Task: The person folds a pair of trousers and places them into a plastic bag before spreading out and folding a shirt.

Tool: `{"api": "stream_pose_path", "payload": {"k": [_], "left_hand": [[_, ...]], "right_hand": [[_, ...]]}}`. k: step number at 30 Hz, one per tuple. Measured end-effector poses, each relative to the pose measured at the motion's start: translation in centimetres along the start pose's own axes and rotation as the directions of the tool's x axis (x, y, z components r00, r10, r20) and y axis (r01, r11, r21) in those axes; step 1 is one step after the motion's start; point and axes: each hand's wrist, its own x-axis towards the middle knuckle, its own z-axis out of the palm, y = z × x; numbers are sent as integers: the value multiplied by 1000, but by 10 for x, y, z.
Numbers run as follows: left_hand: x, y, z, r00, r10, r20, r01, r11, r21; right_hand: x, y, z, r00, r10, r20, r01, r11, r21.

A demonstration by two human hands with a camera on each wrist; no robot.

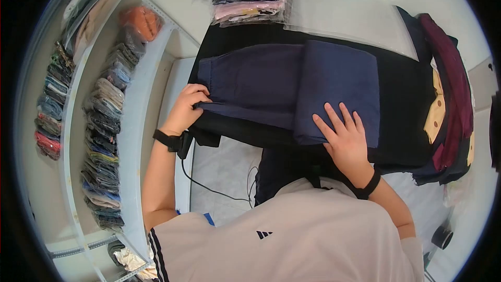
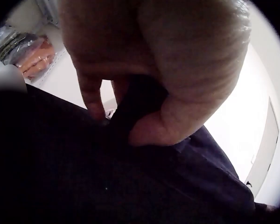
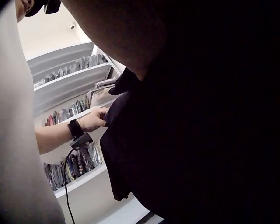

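A navy garment (image 1: pixel 255 81) lies across the black-covered table, its right part folded over into a thicker panel (image 1: pixel 339 78). At the garment's left end, my left hand (image 1: pixel 185 108) pinches the edge between thumb and fingers; the left wrist view shows the thumb and fingers of this hand (image 2: pixel 154 70) closed on dark cloth (image 2: pixel 144 98). My right hand (image 1: pixel 347 143) rests with spread fingers on the near part of the folded panel. In the right wrist view, dark cloth fills much of the picture and the left hand (image 3: pixel 93 120) holds the garment's far end.
Bagged clothes (image 1: pixel 248 0) are stacked at the table's back left, beside clear plastic bags (image 1: pixel 349 15). Maroon cloth (image 1: pixel 451 83) and a yellow dotted piece (image 1: pixel 436 109) lie at the right edge. Shelves (image 1: pixel 133 125) with packed clothes stand left. A cable (image 1: pixel 209 188) hangs from the left wrist.
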Motion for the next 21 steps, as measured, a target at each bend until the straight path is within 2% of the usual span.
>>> {"api": "stream_pose_path", "payload": {"k": [2, 3, 5, 6, 8, 9, 11, 12, 13, 14, 15, 16, 17, 19, 20, 21], "left_hand": [[-1, -5, 1, 994, -100, 38, 106, 968, -226], [-2, -6, 4, 994, -100, 34, 105, 969, -225], [-9, -3, 10, 974, -225, -22, 213, 944, -250], [-12, 2, 12, 974, -224, -26, 211, 946, -245], [-17, 16, 18, 961, -242, -132, 194, 934, -299], [-18, 19, 18, 963, -237, -127, 191, 936, -296], [-23, 29, 18, 863, -397, -313, 284, 893, -348], [-27, 33, 19, 757, -549, -354, 438, 829, -349], [-31, 36, 19, 756, -549, -357, 438, 829, -348], [-35, 39, 19, 661, -740, -126, 494, 555, -669], [-40, 43, 19, 566, -808, 166, 495, 171, -852], [-41, 52, 26, 615, -766, 187, 336, 40, -941], [-37, 56, 30, 617, -764, 189, 341, 43, -939], [-31, 66, 38, 663, -705, 251, 128, -223, -966], [-24, 71, 43, 663, -705, 251, 129, -222, -966], [-13, 75, 47, 666, -710, 227, 46, -265, -963]], "right_hand": [[0, 0, 0, 1000, -4, -12, 5, 1000, 9], [1, 1, 0, 1000, -7, -15, 7, 1000, 7], [0, 0, 1, 1000, -5, -19, 6, 1000, 15], [0, 0, 0, 1000, -7, -26, 7, 1000, 16], [0, 0, -2, 1000, -1, -4, 1, 1000, 21], [1, 1, -1, 1000, 6, -5, -6, 1000, 24], [0, 2, -1, 1000, -11, -15, 12, 1000, 24], [-1, 2, -1, 1000, -14, -14, 15, 1000, 25], [0, 2, 0, 1000, -11, -10, 12, 999, 31], [0, 2, 0, 1000, -6, -7, 6, 999, 39], [0, 2, 0, 1000, -5, -9, 5, 999, 40], [0, 3, 0, 1000, -5, -11, 6, 999, 49], [0, 3, 0, 1000, -2, -12, 3, 998, 58], [-1, 3, 1, 1000, -2, -17, 3, 998, 64], [0, 3, 1, 1000, -6, -24, 7, 998, 66], [0, 3, 1, 1000, -5, -25, 7, 998, 67]]}}
